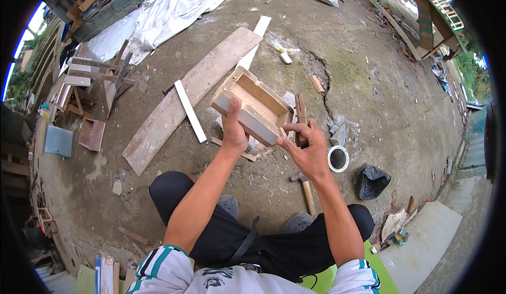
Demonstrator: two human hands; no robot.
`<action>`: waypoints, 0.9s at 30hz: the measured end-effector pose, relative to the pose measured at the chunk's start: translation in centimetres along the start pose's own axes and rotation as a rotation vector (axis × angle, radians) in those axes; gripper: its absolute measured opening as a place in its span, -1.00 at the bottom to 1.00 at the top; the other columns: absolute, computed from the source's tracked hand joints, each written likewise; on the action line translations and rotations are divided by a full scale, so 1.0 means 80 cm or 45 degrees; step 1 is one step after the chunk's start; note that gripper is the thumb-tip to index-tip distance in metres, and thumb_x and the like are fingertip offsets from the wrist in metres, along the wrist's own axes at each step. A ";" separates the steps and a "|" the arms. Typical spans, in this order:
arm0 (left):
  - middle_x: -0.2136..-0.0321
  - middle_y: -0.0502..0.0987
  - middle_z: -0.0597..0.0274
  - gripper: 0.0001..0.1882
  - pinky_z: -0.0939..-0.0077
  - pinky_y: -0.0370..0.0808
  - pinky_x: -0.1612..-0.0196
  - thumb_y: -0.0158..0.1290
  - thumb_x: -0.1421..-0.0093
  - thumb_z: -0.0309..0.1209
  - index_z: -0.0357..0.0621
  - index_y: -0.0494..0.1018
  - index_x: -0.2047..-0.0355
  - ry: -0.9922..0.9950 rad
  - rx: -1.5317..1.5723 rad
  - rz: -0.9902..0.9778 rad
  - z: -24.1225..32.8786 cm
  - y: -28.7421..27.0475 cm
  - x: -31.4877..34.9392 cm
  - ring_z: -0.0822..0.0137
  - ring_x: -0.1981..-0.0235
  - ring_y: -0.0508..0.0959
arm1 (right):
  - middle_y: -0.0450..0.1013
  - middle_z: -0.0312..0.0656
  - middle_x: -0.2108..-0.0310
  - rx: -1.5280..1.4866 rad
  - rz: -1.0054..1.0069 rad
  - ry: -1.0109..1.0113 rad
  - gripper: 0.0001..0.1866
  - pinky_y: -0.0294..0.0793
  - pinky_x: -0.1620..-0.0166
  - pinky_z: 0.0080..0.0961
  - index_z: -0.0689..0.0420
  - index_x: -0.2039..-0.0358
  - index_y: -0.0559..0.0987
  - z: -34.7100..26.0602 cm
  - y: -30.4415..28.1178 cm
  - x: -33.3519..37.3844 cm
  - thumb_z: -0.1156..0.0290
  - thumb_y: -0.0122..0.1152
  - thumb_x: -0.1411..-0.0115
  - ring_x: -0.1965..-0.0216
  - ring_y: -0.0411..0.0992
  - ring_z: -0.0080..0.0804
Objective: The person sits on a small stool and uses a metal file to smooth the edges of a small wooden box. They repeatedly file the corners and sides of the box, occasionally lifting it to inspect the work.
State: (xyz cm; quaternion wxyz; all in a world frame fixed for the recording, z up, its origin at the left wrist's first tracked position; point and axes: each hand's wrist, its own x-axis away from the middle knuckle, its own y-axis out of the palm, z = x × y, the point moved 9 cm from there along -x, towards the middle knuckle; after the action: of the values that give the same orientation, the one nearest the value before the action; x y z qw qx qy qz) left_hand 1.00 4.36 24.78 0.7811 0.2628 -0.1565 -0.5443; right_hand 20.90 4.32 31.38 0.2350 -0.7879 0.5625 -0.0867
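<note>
A small open wooden box (pixel 256 127), with pale inner boards and a greyish outer side, is held tilted above the ground in front of me. My left hand (pixel 235 129) grips its left end, with the thumb lying against the near side. At the box's right corner my right hand (pixel 307 147) pinches the edge between thumb and fingers; a small bit of wood seems to show there, too small to make out. Just behind that hand stands a dark brown wooden piece (pixel 301 114). A hammer (pixel 309 197) with a wooden handle lies on the ground below my right forearm.
A round white-rimmed can (pixel 338 158) and a black plastic bag (pixel 373 182) are right of my hands. Left lie a long plank (pixel 176 112) and a white strip (pixel 190 110). Farther left are wooden frames (pixel 108 78) and another wooden box (pixel 91 135). A white sheet (pixel 174 4) lies beyond.
</note>
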 end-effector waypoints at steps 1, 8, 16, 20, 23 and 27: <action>-0.25 0.37 -0.05 -0.03 0.09 0.39 -0.33 -0.03 -0.32 0.33 -0.24 0.09 -0.40 -0.001 -0.003 -0.010 -0.001 -0.001 0.000 0.05 -0.28 0.42 | 0.27 -0.35 0.38 0.009 -0.014 0.021 -0.60 0.24 0.31 -0.48 0.08 0.14 0.71 0.000 0.001 0.000 0.12 0.58 -0.10 0.35 0.25 -0.50; -0.23 0.38 -0.07 -0.02 0.11 0.43 -0.29 -0.06 -0.31 0.36 -0.25 0.12 -0.38 -0.072 0.025 0.006 -0.004 0.006 0.004 0.05 -0.26 0.44 | 0.38 -0.22 0.22 0.019 -0.018 -0.058 -0.67 0.39 0.26 -0.44 0.14 0.08 0.71 -0.001 0.007 0.005 0.30 0.52 -0.17 0.34 0.36 -0.43; -0.21 0.39 -0.09 0.00 0.09 0.45 -0.27 -0.05 -0.28 0.36 -0.25 0.13 -0.38 -0.058 0.044 0.071 -0.009 0.006 0.005 0.02 -0.25 0.45 | 0.35 -0.26 0.25 -0.166 -0.007 0.050 -0.67 0.36 0.21 -0.47 0.16 0.05 0.68 0.025 0.023 0.011 0.31 0.47 -0.23 0.27 0.35 -0.44; -0.20 0.40 -0.10 -0.01 0.08 0.46 -0.27 -0.06 -0.28 0.37 -0.25 0.14 -0.38 -0.079 0.093 0.061 -0.010 0.007 0.003 0.02 -0.23 0.46 | 0.33 -0.29 0.31 -0.066 0.068 -0.130 -0.68 0.31 0.22 -0.51 0.17 0.05 0.67 0.005 0.022 0.012 0.31 0.46 -0.24 0.29 0.32 -0.48; -0.20 0.40 -0.10 -0.01 0.07 0.46 -0.26 -0.08 -0.29 0.39 -0.25 0.15 -0.36 -0.083 0.117 0.035 -0.002 0.013 -0.001 0.03 -0.22 0.47 | 0.31 -0.29 0.33 -0.079 0.070 -0.074 -0.68 0.28 0.25 -0.52 0.17 0.05 0.68 -0.001 0.018 0.013 0.31 0.45 -0.25 0.32 0.29 -0.51; -0.20 0.41 -0.10 0.00 0.06 0.47 -0.25 -0.11 -0.29 0.41 -0.25 0.17 -0.35 -0.052 0.140 0.030 0.003 0.018 -0.006 0.04 -0.21 0.48 | 0.31 -0.36 0.36 -0.129 0.161 -0.066 -0.70 0.18 0.33 -0.61 0.16 0.05 0.69 -0.002 -0.004 0.009 0.27 0.42 -0.29 0.40 0.22 -0.62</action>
State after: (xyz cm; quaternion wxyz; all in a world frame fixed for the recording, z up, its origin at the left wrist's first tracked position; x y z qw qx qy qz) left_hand 1.81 5.16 25.83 0.7686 0.2923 -0.2051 -0.5309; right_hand 21.34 3.68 31.54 0.2144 -0.7636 0.6086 -0.0228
